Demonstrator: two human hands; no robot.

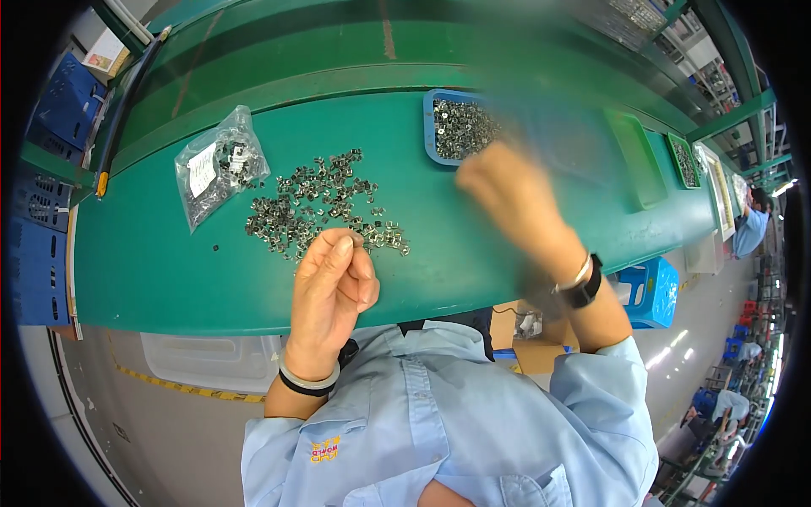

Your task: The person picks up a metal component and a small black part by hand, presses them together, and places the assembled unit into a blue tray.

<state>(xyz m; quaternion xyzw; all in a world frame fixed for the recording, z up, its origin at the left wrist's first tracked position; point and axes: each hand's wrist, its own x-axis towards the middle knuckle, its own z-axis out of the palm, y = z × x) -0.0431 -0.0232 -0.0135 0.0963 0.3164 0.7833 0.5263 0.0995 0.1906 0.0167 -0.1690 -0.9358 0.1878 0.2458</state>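
My left hand (332, 283) is closed, thumb and index finger pinched together at the near edge of a loose pile of small metal clip-like parts (312, 198). Whatever sits in that pinch is too small to make out. Smeared by motion, my right hand (511, 190) hovers just in front of a blue tray (429, 135). Its fingers are too blurred to read. Many small metal parts (460, 127) fill the tray. Left of the pile lies a clear plastic bag (221, 169) with a white label and more such parts inside.
The green worktop (160, 270) spans the view. To the right lie a light green tray (638, 165) and a smaller green tray of parts (676, 152). A blue stool (657, 291) and a cardboard box (536, 359) stand below the edge. Blue crates (42, 262) line the left.
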